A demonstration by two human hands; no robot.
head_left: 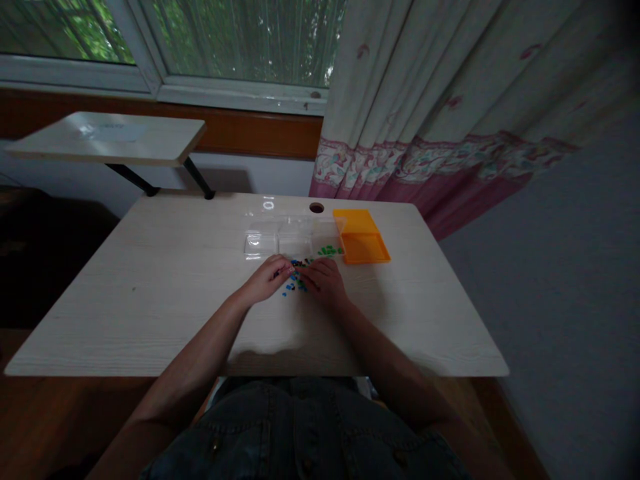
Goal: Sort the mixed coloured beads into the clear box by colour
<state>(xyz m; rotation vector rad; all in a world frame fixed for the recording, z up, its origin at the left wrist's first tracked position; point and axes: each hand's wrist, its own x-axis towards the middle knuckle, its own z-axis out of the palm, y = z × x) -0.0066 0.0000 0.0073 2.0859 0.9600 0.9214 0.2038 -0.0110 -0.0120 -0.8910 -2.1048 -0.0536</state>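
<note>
Picking over small pieces (pixel 293 277), we judge; our left hand (pixel 267 277) and right hand (pixel 325 280) close together, grip unclear; next move wants careful pinching.

Small blue, green and black pieces (pixel 294 278), beneath and between the fingers (pixel 314 272): partly covered, shapes too small to tell. Pale rectangular sheet (pixel 120 134), far left beyond them: lettering illegible.

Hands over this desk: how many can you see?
2. The left hand is at the left of the small loose pieces; the right hand is at their right. Both show, though some fingers are hidden.
</note>
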